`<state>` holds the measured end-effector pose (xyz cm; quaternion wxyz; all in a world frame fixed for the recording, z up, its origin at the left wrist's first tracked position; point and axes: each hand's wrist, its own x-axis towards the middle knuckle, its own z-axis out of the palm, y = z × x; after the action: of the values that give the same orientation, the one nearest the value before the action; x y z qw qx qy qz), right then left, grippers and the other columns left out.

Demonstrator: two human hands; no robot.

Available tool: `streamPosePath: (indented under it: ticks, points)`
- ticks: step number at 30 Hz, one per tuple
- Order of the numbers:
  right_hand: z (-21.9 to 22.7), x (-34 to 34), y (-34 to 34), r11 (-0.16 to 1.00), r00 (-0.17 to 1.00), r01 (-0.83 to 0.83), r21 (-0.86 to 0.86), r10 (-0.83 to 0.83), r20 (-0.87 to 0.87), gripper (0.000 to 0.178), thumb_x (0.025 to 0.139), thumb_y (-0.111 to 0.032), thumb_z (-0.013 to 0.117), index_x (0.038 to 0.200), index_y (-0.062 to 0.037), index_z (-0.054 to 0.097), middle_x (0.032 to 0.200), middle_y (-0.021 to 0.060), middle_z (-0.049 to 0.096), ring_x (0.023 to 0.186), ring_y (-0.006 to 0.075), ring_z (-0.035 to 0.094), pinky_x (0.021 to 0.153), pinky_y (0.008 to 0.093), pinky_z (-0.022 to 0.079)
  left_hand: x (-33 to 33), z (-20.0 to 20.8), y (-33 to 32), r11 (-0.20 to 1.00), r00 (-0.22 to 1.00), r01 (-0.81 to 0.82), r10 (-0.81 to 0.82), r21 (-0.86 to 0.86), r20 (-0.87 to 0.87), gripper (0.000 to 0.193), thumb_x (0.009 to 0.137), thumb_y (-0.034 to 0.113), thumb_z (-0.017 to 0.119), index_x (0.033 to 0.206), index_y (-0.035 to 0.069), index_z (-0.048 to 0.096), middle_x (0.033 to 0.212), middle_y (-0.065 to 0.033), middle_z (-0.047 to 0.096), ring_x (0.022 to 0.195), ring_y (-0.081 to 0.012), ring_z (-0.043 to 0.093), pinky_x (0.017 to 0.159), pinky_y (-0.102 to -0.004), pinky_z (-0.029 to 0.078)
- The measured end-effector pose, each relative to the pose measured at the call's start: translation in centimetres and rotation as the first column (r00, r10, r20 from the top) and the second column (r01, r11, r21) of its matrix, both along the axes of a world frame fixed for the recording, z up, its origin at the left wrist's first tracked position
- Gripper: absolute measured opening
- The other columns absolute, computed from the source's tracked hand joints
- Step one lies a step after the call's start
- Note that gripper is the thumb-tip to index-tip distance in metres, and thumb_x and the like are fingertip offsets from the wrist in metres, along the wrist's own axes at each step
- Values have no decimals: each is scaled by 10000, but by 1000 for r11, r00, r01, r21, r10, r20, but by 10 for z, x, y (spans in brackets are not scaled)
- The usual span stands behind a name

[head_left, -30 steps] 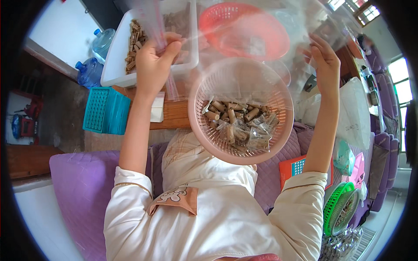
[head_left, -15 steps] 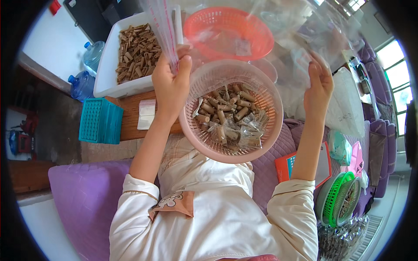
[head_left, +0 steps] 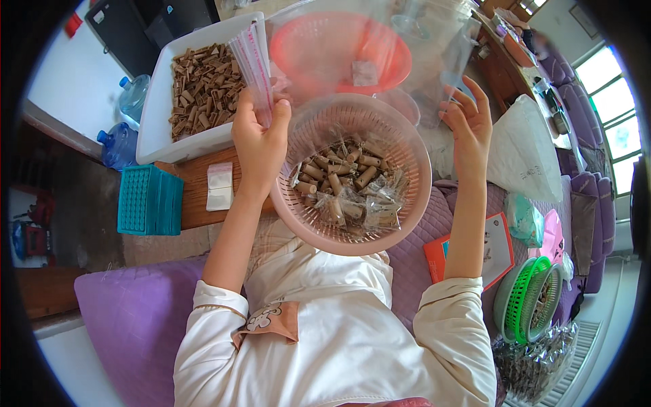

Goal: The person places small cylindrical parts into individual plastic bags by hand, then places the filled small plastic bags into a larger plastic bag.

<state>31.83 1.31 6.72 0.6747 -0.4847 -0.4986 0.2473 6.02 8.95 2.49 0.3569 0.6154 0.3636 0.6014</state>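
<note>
A large clear plastic bag (head_left: 339,57) spreads between my two hands above the table, its edges hard to make out. My left hand (head_left: 262,146) is closed on one side of it, where a folded edge with a pink-printed strip (head_left: 254,71) stands up. On its other side, my right hand (head_left: 469,125) has its fingers curled, with thumb and fingertips at the film. Below and between them, a pale pink plastic basket (head_left: 288,210) rests at my lap. Short brown rolls (head_left: 339,166) and small clear wrapped packets (head_left: 380,207) lie in it.
Left of the bag, a white tub (head_left: 152,129) holds many loose brown pieces. A red-orange basket (head_left: 400,68) stands behind the film. Teal crates (head_left: 150,200) and small white packets (head_left: 220,186) are at left. Stacked baskets (head_left: 532,298) and a white sack (head_left: 529,152) are at right.
My right hand has moved slightly left and its fingers are more bent. The wide blurred film has drawn in from the right, and the printed strip in my left hand leans further left.
</note>
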Motion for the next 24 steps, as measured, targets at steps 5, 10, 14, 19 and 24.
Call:
streamPosePath:
  ticks: [5,10,14,19,24]
  points:
    - [0,8,26,992,989,73,-105,-59,133,446,754,-39,562,1168,-5,401,1027,84,522,847,98,499,745,225,410,-2,6,-5,990,958,129,-108,-63,265,255,773,8,466,1027,1,446,855,-55,519,762,-99,505,673,-238,420]
    - [0,19,53,997,992,-23,-76,32,119,403,754,-64,582,1122,0,428,1050,99,507,881,123,510,768,250,408,-15,-5,3,992,930,66,-101,109,354,257,767,30,483,1016,0,426,846,-65,518,788,-118,515,716,-263,431]
    - [-3,16,67,984,977,-177,-9,175,-126,359,758,-86,596,1077,5,458,1015,108,536,867,133,536,784,253,410,-15,-2,7,996,925,87,-83,8,370,321,778,93,545,1058,6,414,899,-87,531,806,-121,520,734,-254,435]
    - [-1,13,76,993,995,-98,-72,97,-25,269,774,-81,573,1026,-6,517,863,45,580,767,92,514,690,199,379,-17,-2,10,992,984,81,-64,-94,165,238,809,120,546,1005,1,484,865,-59,544,768,-93,512,695,-221,424]
    - [4,15,68,998,996,-51,-42,48,-71,183,769,-67,578,935,8,562,804,24,576,686,73,498,637,192,389,-16,2,7,987,927,148,-115,-68,356,197,812,122,550,962,1,508,843,-34,547,724,-72,497,661,-199,404]
